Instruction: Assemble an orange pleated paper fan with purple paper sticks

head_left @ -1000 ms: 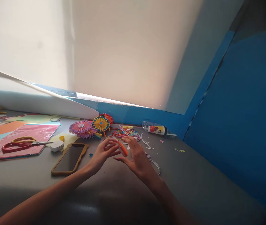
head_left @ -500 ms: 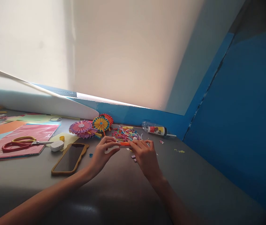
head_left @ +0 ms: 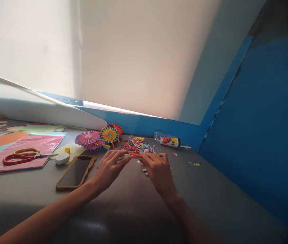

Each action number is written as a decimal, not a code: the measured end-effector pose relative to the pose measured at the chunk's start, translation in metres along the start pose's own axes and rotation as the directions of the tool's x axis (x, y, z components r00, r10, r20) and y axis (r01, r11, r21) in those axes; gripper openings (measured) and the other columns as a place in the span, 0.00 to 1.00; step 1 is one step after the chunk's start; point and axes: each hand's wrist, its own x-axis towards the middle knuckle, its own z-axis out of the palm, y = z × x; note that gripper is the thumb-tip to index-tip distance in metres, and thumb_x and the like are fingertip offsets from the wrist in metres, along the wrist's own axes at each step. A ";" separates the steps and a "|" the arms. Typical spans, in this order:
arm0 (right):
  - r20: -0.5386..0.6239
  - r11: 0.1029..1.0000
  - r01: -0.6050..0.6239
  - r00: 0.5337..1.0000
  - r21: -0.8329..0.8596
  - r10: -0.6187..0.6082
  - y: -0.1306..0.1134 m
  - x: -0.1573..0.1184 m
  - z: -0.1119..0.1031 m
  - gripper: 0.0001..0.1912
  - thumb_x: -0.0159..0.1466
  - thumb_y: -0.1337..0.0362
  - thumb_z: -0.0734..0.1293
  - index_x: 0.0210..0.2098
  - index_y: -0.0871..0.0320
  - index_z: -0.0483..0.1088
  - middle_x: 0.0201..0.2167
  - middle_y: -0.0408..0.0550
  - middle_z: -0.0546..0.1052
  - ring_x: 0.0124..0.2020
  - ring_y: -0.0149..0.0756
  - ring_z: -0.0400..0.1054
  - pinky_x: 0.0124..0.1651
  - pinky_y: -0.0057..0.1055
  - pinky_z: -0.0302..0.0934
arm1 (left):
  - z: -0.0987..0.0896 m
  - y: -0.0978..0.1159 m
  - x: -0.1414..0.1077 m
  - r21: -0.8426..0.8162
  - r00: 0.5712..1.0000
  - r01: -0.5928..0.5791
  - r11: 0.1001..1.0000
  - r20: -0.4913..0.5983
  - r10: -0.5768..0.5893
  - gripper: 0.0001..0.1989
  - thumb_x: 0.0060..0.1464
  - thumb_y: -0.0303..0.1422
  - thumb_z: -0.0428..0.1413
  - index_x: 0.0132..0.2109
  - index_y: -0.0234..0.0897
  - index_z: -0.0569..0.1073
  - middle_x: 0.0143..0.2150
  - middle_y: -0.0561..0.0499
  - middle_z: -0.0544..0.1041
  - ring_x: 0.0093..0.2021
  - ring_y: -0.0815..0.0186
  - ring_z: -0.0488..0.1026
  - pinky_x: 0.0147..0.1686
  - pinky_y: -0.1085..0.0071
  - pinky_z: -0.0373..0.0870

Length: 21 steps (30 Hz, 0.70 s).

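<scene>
Between my two hands is a narrow orange strip (head_left: 136, 155), which looks like folded or rolled paper, raised a little over the grey table. My left hand (head_left: 110, 167) pinches its left end between thumb and fingers. At the other end, my right hand (head_left: 157, 169) closes its fingers on the strip, covering that part. Behind the hands lies a heap of coloured paper scraps (head_left: 133, 145). Pleated paper rosettes stand left of it: a pink and purple one (head_left: 88, 139) and a yellow one (head_left: 109, 134) with a blue edge, in front of a red one (head_left: 118, 129).
A phone in a brown case (head_left: 76, 173) lies left of my hands, beside a white case (head_left: 62, 158). Red-handled scissors (head_left: 23, 156) rest on wrapped pink paper (head_left: 41, 144). A labelled glue bottle (head_left: 169, 140) lies against the blue wall (head_left: 255, 135).
My left hand's fingers have come together on the strip's end, with the thumb moved up against it. The right hand stays nearly in place.
</scene>
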 end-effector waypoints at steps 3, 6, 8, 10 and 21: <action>-0.003 1.000 0.022 1.000 0.003 -0.022 0.000 -0.002 -0.001 0.13 0.69 0.71 0.60 0.48 0.54 0.72 0.42 0.50 0.79 0.42 0.43 0.70 0.45 0.42 0.52 | 0.003 0.004 0.002 -0.117 0.999 0.042 0.992 -0.014 -0.044 0.13 0.63 0.30 0.52 0.52 0.49 0.73 0.52 0.48 0.71 0.50 0.59 0.68 0.50 0.61 0.64; 0.003 0.998 0.066 0.998 0.000 -0.066 0.000 -0.003 -0.001 0.16 0.67 0.74 0.60 0.49 0.53 0.72 0.42 0.49 0.79 0.43 0.43 0.70 0.48 0.44 0.52 | 0.007 0.005 0.003 -0.279 0.989 0.140 0.950 0.003 -0.145 0.07 0.60 0.35 0.55 0.45 0.44 0.74 0.49 0.47 0.69 0.51 0.58 0.67 0.50 0.61 0.66; 0.016 0.995 0.102 0.995 0.004 -0.102 0.001 -0.003 -0.002 0.17 0.66 0.75 0.61 0.50 0.53 0.71 0.43 0.49 0.78 0.45 0.43 0.70 0.50 0.45 0.52 | 0.009 0.004 0.003 -0.336 0.982 0.186 0.924 0.047 -0.181 0.06 0.59 0.37 0.57 0.42 0.43 0.75 0.49 0.47 0.68 0.52 0.57 0.66 0.51 0.60 0.65; 0.033 0.989 0.150 0.988 0.003 -0.150 0.003 -0.002 -0.002 0.18 0.65 0.76 0.62 0.51 0.52 0.71 0.43 0.49 0.78 0.46 0.44 0.70 0.52 0.47 0.52 | 0.009 0.002 0.003 -0.378 0.978 0.210 0.902 0.097 -0.187 0.05 0.58 0.37 0.57 0.38 0.42 0.76 0.50 0.47 0.68 0.53 0.56 0.65 0.52 0.59 0.64; -0.220 0.966 0.209 0.960 0.151 -0.173 -0.010 0.013 -0.001 0.29 0.64 0.81 0.53 0.62 0.58 0.59 0.61 0.57 0.63 0.63 0.45 0.55 0.60 0.43 0.58 | 0.002 0.009 0.008 -0.729 0.843 0.526 0.437 0.381 -0.379 0.12 0.57 0.43 0.56 0.37 0.40 0.79 0.51 0.46 0.69 0.55 0.56 0.66 0.52 0.64 0.65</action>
